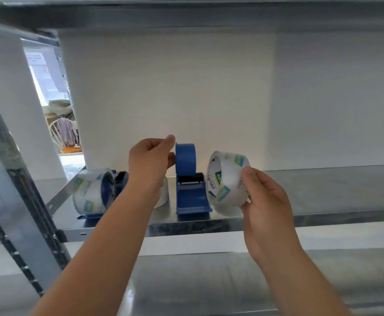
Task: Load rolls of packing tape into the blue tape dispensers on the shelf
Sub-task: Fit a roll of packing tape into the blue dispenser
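Note:
An empty blue tape dispenser (190, 183) stands on the metal shelf (323, 195), its bare blue hub upright. My left hand (151, 163) rests against the hub's left side, thumb at its top edge. To the dispenser's right, my right hand (261, 199) holds a clear roll of packing tape (226, 181) by its rim, tilted with its core facing left. At the left, a second blue dispenser (109, 197) carries a clear tape roll (91, 192). Another pale roll (163, 195) shows partly behind my left wrist.
A white wall (186, 92) closes the back of the shelf. A grey perforated upright (18, 213) runs down the left side. A lower metal shelf (209, 281) lies beneath my arms, and another shelf's underside (186, 17) spans overhead. A room shows through the gap at the left.

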